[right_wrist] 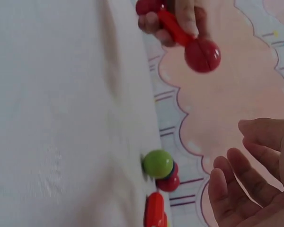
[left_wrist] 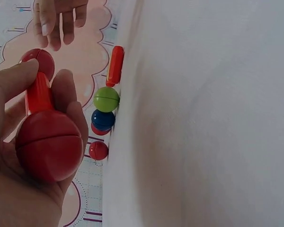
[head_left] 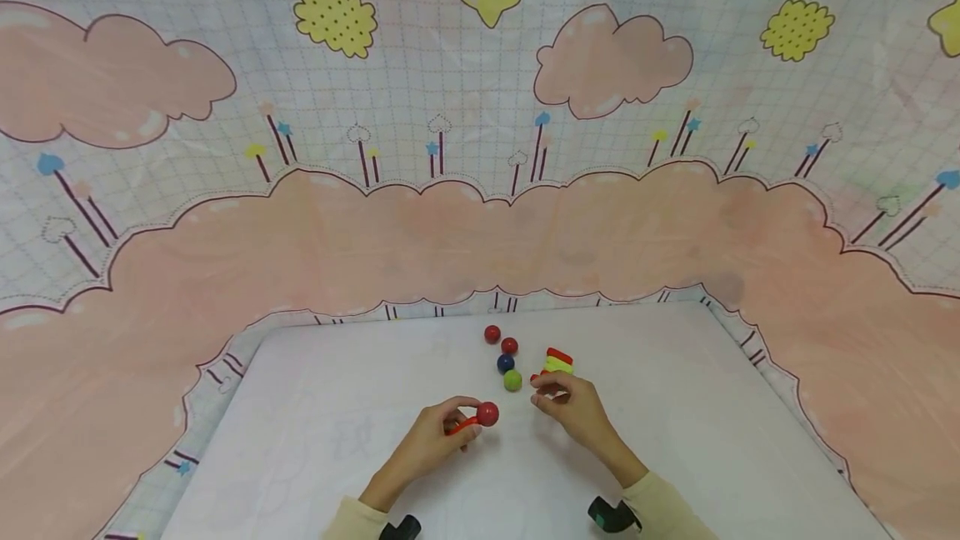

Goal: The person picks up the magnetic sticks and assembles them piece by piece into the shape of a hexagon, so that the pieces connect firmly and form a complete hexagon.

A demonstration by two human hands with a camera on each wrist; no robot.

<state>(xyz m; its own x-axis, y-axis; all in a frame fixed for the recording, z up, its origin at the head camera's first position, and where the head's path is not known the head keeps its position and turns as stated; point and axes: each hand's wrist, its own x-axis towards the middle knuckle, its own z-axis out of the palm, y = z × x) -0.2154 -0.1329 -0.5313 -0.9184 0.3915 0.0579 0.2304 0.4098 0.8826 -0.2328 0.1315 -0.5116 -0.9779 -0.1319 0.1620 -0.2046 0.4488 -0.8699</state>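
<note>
My left hand (head_left: 431, 440) grips a red-orange rod between thumb and fingers. The rod (left_wrist: 39, 93) carries a red ball (left_wrist: 49, 146) at one end and another red ball at the other, like a small dumbbell. To its right, my right hand (head_left: 585, 419) hovers above the table with fingers loosely bent and nothing between them. Just beyond that hand lie a red rod (head_left: 559, 354) and a yellow-green rod (head_left: 558, 365), partly hidden by its fingers.
Past the hands, a green ball (head_left: 512, 381), a blue ball (head_left: 506, 364) and two red balls (head_left: 492, 334) lie in a loose line on the white table (head_left: 337, 382). A patterned cloth (head_left: 465, 240) with pink clouds hangs behind the table's far edge.
</note>
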